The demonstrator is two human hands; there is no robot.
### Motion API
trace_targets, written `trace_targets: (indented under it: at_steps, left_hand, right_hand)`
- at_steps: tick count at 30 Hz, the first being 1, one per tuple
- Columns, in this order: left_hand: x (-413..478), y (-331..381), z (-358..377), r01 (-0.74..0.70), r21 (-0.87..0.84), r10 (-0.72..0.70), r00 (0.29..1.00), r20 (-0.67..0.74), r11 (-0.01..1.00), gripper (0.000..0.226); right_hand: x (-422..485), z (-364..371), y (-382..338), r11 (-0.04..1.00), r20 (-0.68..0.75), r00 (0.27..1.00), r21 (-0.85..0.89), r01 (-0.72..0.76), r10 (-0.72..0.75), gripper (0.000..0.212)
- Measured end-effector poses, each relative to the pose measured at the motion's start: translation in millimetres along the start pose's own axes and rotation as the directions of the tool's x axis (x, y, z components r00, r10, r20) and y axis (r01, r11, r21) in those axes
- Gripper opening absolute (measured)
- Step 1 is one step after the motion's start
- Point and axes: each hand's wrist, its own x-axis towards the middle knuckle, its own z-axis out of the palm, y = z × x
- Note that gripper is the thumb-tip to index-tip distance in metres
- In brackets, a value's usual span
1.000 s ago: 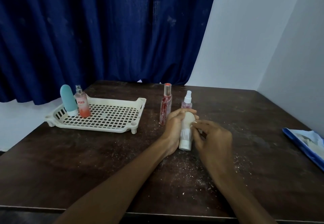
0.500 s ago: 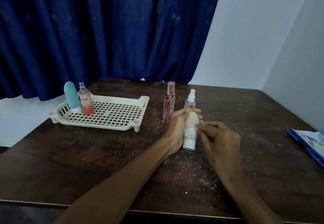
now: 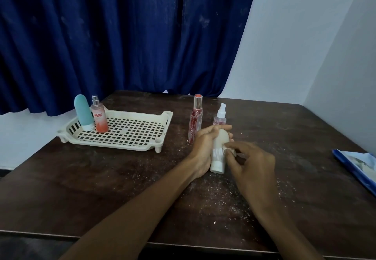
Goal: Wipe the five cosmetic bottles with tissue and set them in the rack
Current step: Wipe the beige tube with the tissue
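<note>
Wiping is underway: cream plastic bottle (image 3: 219, 140) is gripped by left hand (image 3: 203, 146), white tissue (image 3: 228, 149) pinched by right hand (image 3: 252, 166); racking is needed next.

Seen through my one head-worn, wide-angle camera: it looks forward and down from the near edge of the dark worktop (image 3: 101, 188), close above it, facing the blue curtain (image 3: 122, 36) and white corner walls (image 3: 305, 46).

Left hand (image 3: 205, 147) grips white bottle (image 3: 218, 154), cap-down on table (image 3: 101, 188). Right hand (image 3: 252, 166) pinches tissue (image 3: 228, 150) against its side. Rack (image 3: 114, 144) holds 2: teal bottle (image 3: 82, 111), orange spray (image 3: 99, 119), far-left corner. Red bottle (image 3: 195, 121) and pink spray (image 3: 220, 116) stand just behind hands.
</note>
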Motion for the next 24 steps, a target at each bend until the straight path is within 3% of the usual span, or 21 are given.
trace_targets:
  at_steps: [10,24]
  left_hand:
    - [-3.3,9.1,-2.1,0.201,-0.152,-0.184,0.975,0.122,0.968,0.035]
    - [-2.2,7.4,-2.4,0.145,-0.141,-0.135,0.987,0.082,0.979,0.027]
  right_hand:
    - [-3.4,0.3,8.0,0.998,-0.022,0.999,0.029,-0.048,0.049,0.019]
    - [-3.2,-1.4,7.6,0.995,0.007,1.000,0.093,-0.023,0.022,0.021]
